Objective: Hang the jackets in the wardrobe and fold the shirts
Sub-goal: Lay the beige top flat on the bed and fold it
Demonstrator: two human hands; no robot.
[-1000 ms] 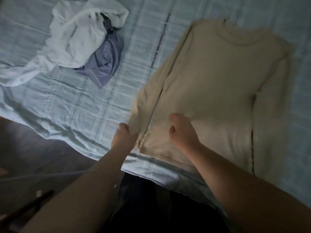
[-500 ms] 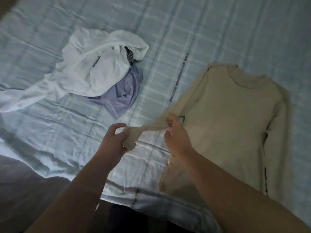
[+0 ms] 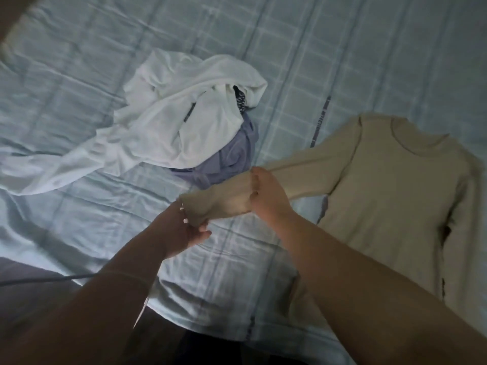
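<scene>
A beige long-sleeved shirt lies flat on the bed at the right, collar away from me. Its left sleeve is lifted off the sheet and stretched out to the left. My left hand grips the cuff end of that sleeve from below. My right hand pinches the same sleeve a little further up, towards the shoulder. The other sleeve lies along the shirt's right side.
A crumpled white garment lies on a lilac garment at the middle left of the bed. The pale blue checked sheet covers the bed; its near edge drops to a dark floor. A thin cable crosses the lower left.
Both hands picked the left sleeve up from beside the shirt's body and drew it outward to the left and up. The camera view tilted further up the bed.
</scene>
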